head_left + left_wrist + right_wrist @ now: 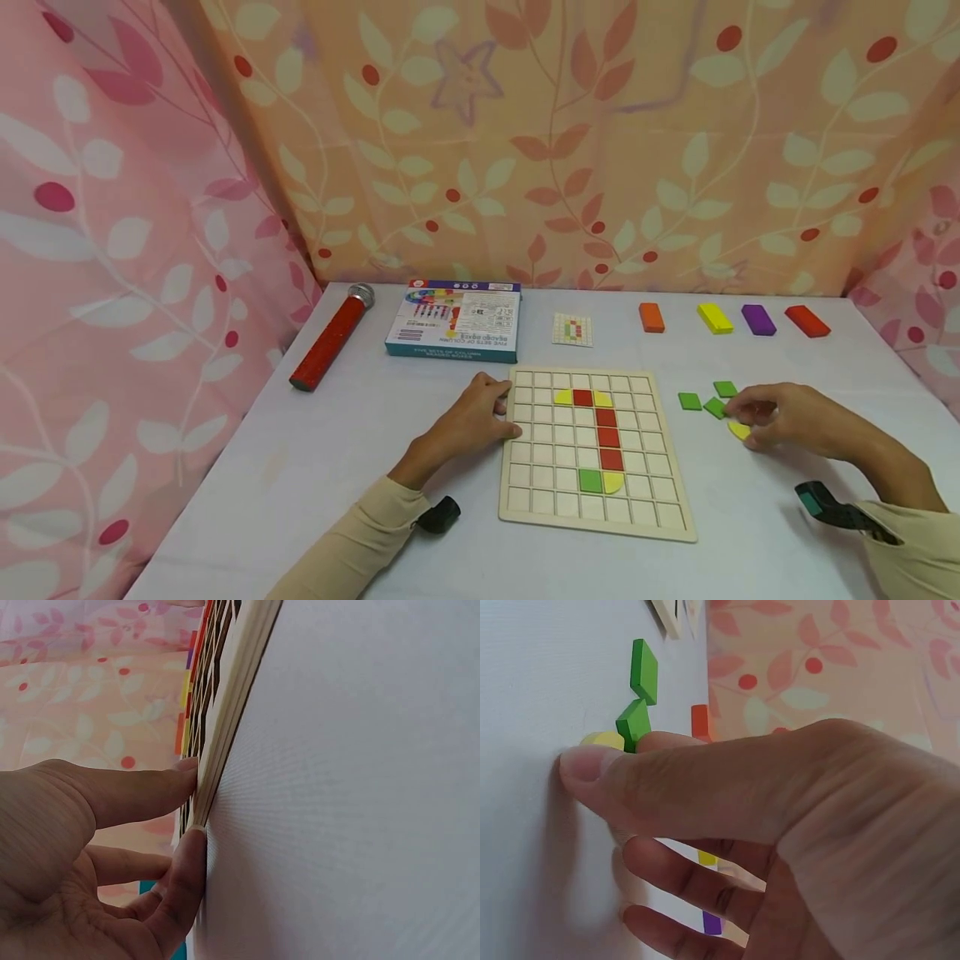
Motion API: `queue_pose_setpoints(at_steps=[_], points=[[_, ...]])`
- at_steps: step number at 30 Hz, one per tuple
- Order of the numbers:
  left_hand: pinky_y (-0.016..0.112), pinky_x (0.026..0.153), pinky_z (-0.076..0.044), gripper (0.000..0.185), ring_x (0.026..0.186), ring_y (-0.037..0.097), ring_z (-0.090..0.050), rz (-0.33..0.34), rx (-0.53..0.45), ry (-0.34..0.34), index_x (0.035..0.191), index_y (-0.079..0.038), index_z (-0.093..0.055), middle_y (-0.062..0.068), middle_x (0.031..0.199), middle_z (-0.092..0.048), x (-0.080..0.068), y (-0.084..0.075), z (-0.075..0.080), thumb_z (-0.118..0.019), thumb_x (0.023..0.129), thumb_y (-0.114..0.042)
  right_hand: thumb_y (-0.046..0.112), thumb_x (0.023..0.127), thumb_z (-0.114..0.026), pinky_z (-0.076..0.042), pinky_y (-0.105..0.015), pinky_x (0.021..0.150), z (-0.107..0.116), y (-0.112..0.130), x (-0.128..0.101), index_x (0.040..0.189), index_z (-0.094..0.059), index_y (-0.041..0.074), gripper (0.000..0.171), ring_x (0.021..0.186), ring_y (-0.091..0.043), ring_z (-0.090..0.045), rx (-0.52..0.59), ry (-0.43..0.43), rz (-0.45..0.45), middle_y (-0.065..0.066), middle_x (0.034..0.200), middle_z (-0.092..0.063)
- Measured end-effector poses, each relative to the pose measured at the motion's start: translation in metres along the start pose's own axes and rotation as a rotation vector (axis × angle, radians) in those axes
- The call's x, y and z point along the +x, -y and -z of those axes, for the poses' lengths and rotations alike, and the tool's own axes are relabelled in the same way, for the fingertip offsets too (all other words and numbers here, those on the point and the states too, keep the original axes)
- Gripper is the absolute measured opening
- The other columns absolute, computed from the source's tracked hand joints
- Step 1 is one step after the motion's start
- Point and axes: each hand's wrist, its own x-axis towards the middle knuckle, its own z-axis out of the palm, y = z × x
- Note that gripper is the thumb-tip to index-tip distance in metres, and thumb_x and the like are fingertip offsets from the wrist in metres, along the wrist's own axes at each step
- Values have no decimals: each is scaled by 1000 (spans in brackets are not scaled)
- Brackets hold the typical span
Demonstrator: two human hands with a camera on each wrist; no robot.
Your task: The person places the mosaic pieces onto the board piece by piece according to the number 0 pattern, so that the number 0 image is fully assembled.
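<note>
Yellow quarter-round tile [738,430] on white table [300,467] beside green tiles [708,402] — pinched by right hand [780,417], probably light, stiff, best held at edges — left hand [472,417] fingers straight against wooden grid board [592,517].

Grid board [592,508]: pale unfinished wood, matt, layered edge visible in left wrist view [225,735]. Tiles in it and loose green tiles [690,401]: painted wood, smooth, flat colour. Table cover [300,467]: white, matt, fine woven texture up close [360,787]. Backdrop [600,125]: thin printed cloth, soft creases. Box [454,320]: printed cardboard, slight sheen. Red tube [328,342]: glittery wrap, shiny metal cap. Coloured blocks [715,317]: smooth, matt. Sleeve [360,542]: beige knit cloth.
</note>
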Motion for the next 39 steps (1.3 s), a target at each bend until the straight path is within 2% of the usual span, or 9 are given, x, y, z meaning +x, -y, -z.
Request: queue_pose_setpoints(at_steps=[7,11,19,26,35,39], points=[[31,85,-44,78,103,18,-50,-8,12,0,154,8,-47,11,119,-48,1,1,-1,-86,90,-12,21,83,-88,-47,-30,73,-2,0,-1,121,-74,6,43,96,-23,-54,-30,-25,30,-1,98,-63],[32,86,-44,78,103,18,-51,-2,7,-3,154,8,-47,11,120,-48,0,0,-1,-86,90,-12,27,85,-88,-46,-26,71,-5,10,-4,120,-76,7,42,91,-17,-54,-30,-57,75,1,96,-64],[33,88,-45,78,104,19,-51,7,4,-6,154,7,-47,12,122,-49,-1,-2,-1,-86,90,-12,27,89,-84,-50,-24,72,-18,57,-8,118,-79,11,34,88,-11,-55,37,-79,209,5,96,-65],[32,85,-43,77,103,18,-50,3,9,-4,154,7,-48,10,118,-48,0,-2,-1,-86,90,-12,31,90,-84,-50,-24,75,-43,104,-10,119,-77,16,33,93,-13,-56,85,-25,347,8,97,-65],[32,84,-42,77,102,18,-49,-3,15,-7,154,6,-48,9,116,-47,1,0,-1,-86,90,-13,37,93,-82,-54,-29,90,-76,146,-11,117,-78,28,26,102,-11,-56,40,27,493,16,108,-65],[31,83,-42,77,102,18,-49,-9,8,-8,154,7,-48,10,117,-47,1,1,-1,-86,90,-12,42,93,-81,-54,-31,94,-87,158,-11,119,-78,29,29,105,-9,-55,7,43,522,18,113,-65]])
